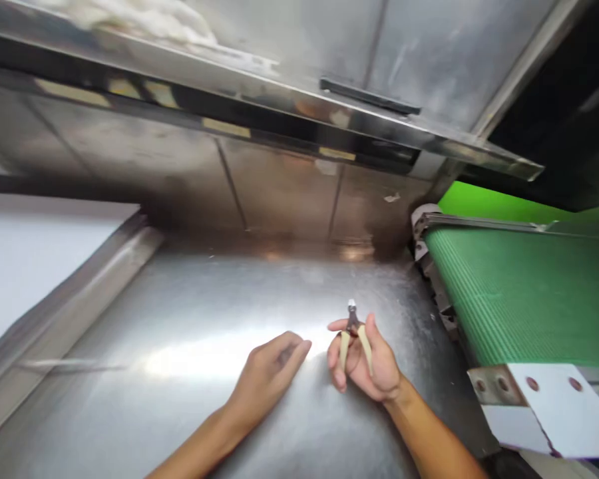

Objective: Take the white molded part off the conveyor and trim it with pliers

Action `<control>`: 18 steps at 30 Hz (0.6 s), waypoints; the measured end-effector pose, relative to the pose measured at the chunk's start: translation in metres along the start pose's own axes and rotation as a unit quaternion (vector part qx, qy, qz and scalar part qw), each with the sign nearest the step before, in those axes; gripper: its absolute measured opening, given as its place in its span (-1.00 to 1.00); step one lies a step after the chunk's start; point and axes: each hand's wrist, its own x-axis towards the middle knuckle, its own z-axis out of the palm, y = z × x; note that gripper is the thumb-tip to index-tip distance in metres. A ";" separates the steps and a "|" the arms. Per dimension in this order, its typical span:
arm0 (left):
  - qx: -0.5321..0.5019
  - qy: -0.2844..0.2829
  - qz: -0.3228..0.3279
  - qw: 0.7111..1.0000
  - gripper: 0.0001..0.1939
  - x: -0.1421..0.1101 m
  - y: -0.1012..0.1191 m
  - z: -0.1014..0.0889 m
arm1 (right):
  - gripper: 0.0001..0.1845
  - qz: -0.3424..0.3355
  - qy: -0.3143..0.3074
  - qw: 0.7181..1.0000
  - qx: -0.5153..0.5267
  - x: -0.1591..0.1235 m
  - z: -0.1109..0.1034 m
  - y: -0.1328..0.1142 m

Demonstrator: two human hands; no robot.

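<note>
My right hand (364, 362) is closed around small cutting pliers (353, 336) with cream handles, their metal jaws pointing away from me. My left hand (272, 372) lies just to the left of it, palm down on the stainless steel table (190, 332), fingers together and stretched toward the right hand. It holds nothing that I can see. The two hands are a short gap apart.
A green ribbed conveyor belt (519, 293) runs along the right, with a white bracket (544, 402) at its near end. A steel hood (259, 86) overhangs the back wall. A raised steel rail (74, 293) and a white surface (24, 259) lie to the left.
</note>
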 end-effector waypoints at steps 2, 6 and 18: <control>-0.004 0.000 0.012 1.000 -0.50 0.001 0.000 0.001 | -0.20 0.005 -0.010 1.000 0.008 -0.004 0.005 -0.002; -0.010 -0.004 0.034 0.999 -0.52 -0.002 -0.002 0.003 | -0.24 0.001 -0.006 1.000 0.004 -0.007 0.012 -0.001; 0.002 -0.007 0.047 0.999 -0.44 -0.001 -0.004 0.000 | 0.07 -0.022 0.077 0.984 -0.157 0.010 -0.004 0.004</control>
